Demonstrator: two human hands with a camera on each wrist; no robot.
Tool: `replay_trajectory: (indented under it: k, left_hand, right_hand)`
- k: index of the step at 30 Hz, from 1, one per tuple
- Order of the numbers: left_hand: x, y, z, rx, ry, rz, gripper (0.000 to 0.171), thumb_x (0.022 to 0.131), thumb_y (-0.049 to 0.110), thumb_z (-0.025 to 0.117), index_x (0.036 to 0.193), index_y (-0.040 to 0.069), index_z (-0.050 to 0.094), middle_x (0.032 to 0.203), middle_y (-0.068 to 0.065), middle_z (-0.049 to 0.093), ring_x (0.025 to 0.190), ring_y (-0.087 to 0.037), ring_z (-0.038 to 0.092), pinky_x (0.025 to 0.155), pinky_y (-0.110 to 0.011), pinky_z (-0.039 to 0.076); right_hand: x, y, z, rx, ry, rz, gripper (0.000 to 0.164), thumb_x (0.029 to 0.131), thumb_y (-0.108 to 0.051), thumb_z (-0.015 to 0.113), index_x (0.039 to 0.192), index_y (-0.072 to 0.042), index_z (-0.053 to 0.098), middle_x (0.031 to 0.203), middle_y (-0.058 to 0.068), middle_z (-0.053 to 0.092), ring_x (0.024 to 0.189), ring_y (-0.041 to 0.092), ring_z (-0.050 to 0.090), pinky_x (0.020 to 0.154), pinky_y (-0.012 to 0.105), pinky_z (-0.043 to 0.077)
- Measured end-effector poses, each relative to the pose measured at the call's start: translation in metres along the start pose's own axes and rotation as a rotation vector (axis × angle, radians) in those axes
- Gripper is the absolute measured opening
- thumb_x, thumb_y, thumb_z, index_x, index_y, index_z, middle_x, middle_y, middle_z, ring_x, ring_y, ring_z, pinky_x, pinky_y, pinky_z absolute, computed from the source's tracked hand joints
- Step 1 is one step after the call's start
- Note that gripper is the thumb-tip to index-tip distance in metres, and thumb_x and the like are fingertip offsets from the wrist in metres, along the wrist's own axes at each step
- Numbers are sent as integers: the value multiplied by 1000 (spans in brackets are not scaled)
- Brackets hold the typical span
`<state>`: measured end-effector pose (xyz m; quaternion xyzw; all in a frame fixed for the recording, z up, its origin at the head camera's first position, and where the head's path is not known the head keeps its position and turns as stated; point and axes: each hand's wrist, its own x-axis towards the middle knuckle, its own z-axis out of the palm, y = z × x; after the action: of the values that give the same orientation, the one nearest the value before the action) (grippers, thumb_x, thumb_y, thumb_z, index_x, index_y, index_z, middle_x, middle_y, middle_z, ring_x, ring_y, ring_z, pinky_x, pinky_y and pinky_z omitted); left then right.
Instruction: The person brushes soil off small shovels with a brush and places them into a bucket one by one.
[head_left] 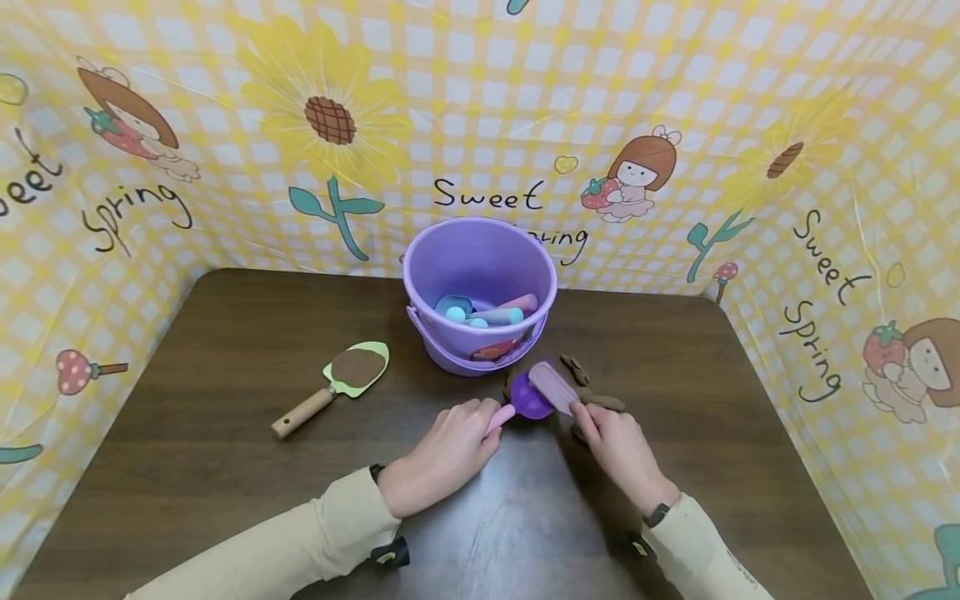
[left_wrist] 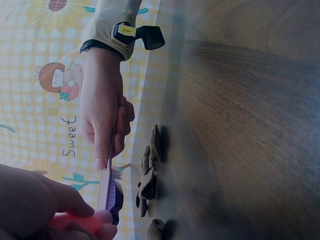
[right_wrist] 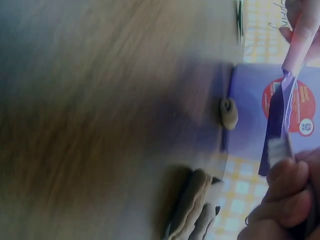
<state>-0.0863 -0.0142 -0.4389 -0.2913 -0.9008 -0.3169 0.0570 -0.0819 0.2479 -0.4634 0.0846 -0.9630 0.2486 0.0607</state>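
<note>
In the head view my left hand [head_left: 448, 454] grips the pink handle [head_left: 500, 417] of a toy shovel with a purple blade [head_left: 531, 402]. My right hand [head_left: 624, 454] holds a lilac brush [head_left: 552, 388] over that blade. Pale bristles [right_wrist: 276, 150] show at the brush's edge in the right wrist view, close to the blade; whether they touch it I cannot tell. Several brown, clay-like lumps [head_left: 602, 402] lie on the table around the shovel, and others [left_wrist: 147, 182] appear below the hands in the left wrist view.
A purple bucket [head_left: 480, 242] with toy tools inside stands just behind the shovel, its handle lowered to the front. Left of it lies a green trowel [head_left: 372, 367] with a wooden handle and a brown blade centre. Patterned cloth [head_left: 480, 100] walls the dark wooden table [head_left: 187, 467].
</note>
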Motion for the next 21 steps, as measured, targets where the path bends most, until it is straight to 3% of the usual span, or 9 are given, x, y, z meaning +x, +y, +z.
replay_trajectory:
  k: [5, 12, 21]
  left_hand:
    - [-1, 0, 0, -2, -9, -11, 12, 90, 0, 73, 89, 0, 62, 72, -6, 56, 65, -27, 63, 58, -43, 54]
    - [-1, 0, 1, -3, 1, -4, 9, 94, 3, 72, 93, -1, 64, 74, -8, 58, 67, -28, 65, 58, -45, 54]
    - [-4, -2, 1, -32, -17, -21, 15, 92, 4, 77, 93, 1, 63, 76, -8, 60, 71, -32, 67, 62, -47, 55]
  right_hand:
    - [0, 0, -2, -7, 64, 23, 46, 108, -23, 58, 65, -16, 42, 63, -6, 34, 56, 15, 41, 54, 32, 36]
    - [-3, -8, 5, 63, -55, -95, 42, 107, -23, 61, 68, -18, 45, 62, -13, 30, 54, 4, 34, 52, 25, 31]
    - [0, 5, -4, -29, 24, 34, 45, 109, -24, 56, 67, -16, 44, 60, -7, 34, 55, 16, 42, 53, 32, 36]
